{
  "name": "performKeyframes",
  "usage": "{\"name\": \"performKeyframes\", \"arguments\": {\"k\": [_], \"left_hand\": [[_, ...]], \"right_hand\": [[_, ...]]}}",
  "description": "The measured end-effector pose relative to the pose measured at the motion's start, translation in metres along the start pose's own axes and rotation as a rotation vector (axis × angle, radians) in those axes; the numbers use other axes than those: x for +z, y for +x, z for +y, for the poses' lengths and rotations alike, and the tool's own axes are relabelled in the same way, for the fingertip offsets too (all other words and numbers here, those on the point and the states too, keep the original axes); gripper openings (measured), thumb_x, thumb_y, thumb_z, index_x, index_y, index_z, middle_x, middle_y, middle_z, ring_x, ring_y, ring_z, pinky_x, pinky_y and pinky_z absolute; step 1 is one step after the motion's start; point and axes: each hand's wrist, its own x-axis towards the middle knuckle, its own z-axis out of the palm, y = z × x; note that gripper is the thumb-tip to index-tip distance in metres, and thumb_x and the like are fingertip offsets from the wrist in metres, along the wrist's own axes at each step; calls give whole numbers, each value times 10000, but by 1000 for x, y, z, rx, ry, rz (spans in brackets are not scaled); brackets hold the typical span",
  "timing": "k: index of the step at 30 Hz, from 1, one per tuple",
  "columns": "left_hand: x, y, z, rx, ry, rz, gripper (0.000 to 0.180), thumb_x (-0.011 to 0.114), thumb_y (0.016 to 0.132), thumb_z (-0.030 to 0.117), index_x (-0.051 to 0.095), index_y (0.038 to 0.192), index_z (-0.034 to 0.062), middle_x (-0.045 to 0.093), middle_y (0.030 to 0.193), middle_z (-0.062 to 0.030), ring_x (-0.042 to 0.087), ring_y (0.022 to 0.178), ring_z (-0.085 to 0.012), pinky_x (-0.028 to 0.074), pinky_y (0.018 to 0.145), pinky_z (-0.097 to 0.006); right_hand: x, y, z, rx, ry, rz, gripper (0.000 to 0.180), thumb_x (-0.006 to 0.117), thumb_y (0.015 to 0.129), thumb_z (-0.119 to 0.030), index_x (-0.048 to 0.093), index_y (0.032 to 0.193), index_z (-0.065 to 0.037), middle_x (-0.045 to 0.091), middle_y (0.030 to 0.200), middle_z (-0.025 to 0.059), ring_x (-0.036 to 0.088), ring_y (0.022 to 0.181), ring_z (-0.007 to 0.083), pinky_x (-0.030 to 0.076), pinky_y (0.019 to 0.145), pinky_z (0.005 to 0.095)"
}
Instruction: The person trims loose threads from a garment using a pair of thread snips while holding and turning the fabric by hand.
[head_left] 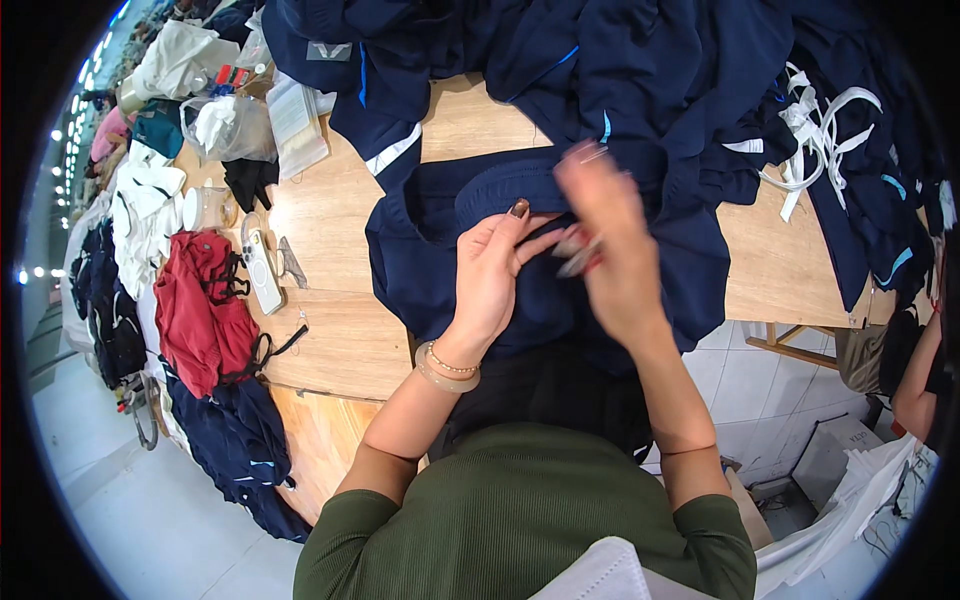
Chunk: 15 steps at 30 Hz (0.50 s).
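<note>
On the worktop, left hand pinches soft, limp navy garment at its waistband; blurred right hand grips small snips.

My view is bright and even, lit from overhead; a row of ceiling lamps glares at far left. Shadows on the wooden surface are soft. The right hand is smeared by motion blur. Straight edges bow near the rim, which falls to black.
</note>
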Motion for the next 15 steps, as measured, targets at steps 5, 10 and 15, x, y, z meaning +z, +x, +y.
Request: {"name": "performKeyframes", "arguments": {"k": [5,10,15], "left_hand": [[-3,5,6,-125,-315,-81,207,517,1003,100,651,906,-23,695,975,-111,691,924,-197,564,917,-386],[9,-3,4,-24,-226,-97,212,491,1001,90,637,872,4,693,1033,-131,679,1036,-285,515,980,-524],[-8,1,-5,-13,-347,-168,229,475,1006,93,644,878,7,694,991,-132,677,1048,-302,508,994,-518]], "right_hand": [[6,-17,-23,397,1855,-244,365,548,972,-107,542,1323,-8,611,1286,180,615,1173,280,536,939,415],[-23,56,72,421,531,576,380,542,1007,-297,637,1157,39,692,1049,159,678,916,210,538,834,317],[-32,50,26,111,1930,-408,456,410,1042,-371,524,1208,39,650,1113,273,683,1010,359,583,823,410]]}}
